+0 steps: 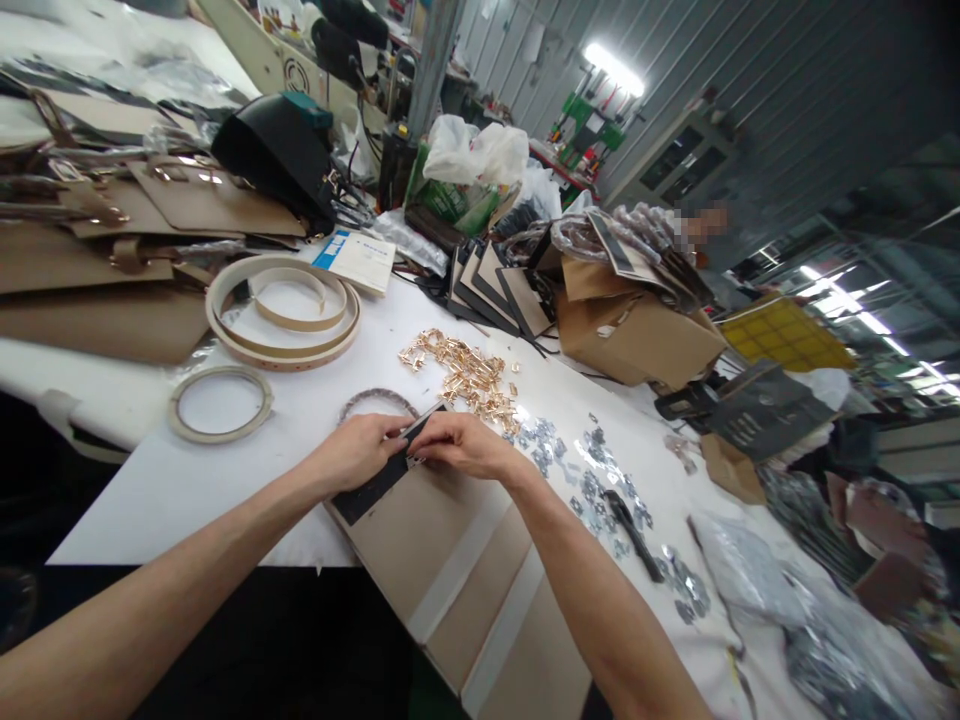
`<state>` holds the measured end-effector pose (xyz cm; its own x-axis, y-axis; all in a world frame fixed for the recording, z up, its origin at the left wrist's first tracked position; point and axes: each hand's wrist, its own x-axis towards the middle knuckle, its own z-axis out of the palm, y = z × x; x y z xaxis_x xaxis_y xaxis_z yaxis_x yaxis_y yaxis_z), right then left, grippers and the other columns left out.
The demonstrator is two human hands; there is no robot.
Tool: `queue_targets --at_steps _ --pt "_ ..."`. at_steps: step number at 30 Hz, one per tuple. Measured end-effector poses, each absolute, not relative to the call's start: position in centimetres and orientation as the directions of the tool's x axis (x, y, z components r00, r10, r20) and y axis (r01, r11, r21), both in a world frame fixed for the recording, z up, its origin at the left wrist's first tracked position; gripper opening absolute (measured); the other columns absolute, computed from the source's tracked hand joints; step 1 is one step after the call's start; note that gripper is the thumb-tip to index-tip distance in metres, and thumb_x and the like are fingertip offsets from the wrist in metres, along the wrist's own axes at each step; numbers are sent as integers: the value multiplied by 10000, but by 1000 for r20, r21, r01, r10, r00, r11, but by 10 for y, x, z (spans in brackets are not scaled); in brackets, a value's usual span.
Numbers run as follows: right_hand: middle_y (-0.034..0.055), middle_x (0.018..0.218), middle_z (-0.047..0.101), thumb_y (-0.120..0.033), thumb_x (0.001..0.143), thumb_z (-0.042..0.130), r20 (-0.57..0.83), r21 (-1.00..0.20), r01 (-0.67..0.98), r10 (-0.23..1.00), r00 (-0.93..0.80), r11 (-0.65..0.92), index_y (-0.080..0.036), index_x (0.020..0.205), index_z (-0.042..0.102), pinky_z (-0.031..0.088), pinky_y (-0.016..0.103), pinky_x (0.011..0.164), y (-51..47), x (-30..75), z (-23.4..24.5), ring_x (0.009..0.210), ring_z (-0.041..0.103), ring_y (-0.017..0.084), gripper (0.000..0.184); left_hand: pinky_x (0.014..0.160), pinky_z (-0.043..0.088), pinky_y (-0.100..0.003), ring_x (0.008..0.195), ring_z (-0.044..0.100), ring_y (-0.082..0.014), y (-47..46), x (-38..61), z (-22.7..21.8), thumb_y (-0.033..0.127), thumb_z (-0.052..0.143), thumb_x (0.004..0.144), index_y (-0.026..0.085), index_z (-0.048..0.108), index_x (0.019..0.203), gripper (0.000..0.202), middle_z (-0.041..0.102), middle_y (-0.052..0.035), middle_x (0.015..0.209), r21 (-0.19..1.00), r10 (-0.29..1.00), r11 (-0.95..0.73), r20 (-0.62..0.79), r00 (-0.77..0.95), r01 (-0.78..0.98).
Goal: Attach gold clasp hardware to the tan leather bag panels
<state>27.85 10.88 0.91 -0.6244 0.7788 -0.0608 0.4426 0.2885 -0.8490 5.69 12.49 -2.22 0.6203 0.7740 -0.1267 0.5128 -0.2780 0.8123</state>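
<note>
A large beige bag panel [442, 540] with a black strip along its far edge and two pale bands across it lies partly over the table's front edge. My left hand [360, 452] is closed at the black strip, thumb and fingers pinching the panel's edge. Right beside it, my right hand [459, 446] is closed, its fingertips pressed together over the strip. A small shiny metal piece [415, 460] shows beneath those fingertips; whether they grip it is hidden. Gold-coloured metal fittings [472, 375] lie heaped just beyond both hands, with thin silver metal plates [600, 480] scattered to the right.
On the white table [187, 500], a tape roll [176, 410] and a coiled beige strip [217, 325] lie left. Brown bags [90, 320] are piled behind them. A black-handled tool [634, 535] rests among the plates. Stacked panels [499, 290] and a cardboard box [637, 335] stand behind.
</note>
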Motion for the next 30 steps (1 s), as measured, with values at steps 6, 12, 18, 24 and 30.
queue_targets --at_steps 6,12,18,24,30 --pt "10 900 734 -84 899 748 -38 -742 557 806 -591 373 -227 919 821 497 252 819 104 269 13 875 666 140 162 754 461 -296 886 707 -239 125 56 -15 351 533 933 231 744 1269 415 812 -45 946 806 778 -232 -183 602 544" --pt "16 942 721 -54 911 708 9 -726 551 808 -589 411 -228 938 811 508 257 840 96 269 12 897 666 140 204 691 407 -283 763 646 -204 125 55 -14 362 552 914 225 765 1185 371 761 -19 805 834 778 -184 -200 595 520" --pt "27 1034 709 -52 924 673 -13 -663 631 837 -547 402 -237 1025 794 510 273 881 88 266 16 961 667 152 243 662 385 -286 709 621 -197 127 57 -16 375 560 901 227 760 1201 390 724 -5 734 837 783 -132 -241 573 532" --pt "-1 919 729 -155 852 800 -131 -603 748 890 -436 277 -237 882 790 485 253 764 93 258 26 848 666 152 88 645 389 -282 699 623 -193 129 56 -20 378 580 879 225 771 1193 398 719 -4 724 851 794 -117 -230 562 513" --pt "12 962 773 -81 879 673 -195 -372 806 811 -552 460 -244 873 793 480 280 742 101 247 37 904 695 195 203 614 403 -273 666 618 -185 127 57 -18 397 564 876 215 784 1181 418 694 0 685 854 800 -134 -206 564 503"
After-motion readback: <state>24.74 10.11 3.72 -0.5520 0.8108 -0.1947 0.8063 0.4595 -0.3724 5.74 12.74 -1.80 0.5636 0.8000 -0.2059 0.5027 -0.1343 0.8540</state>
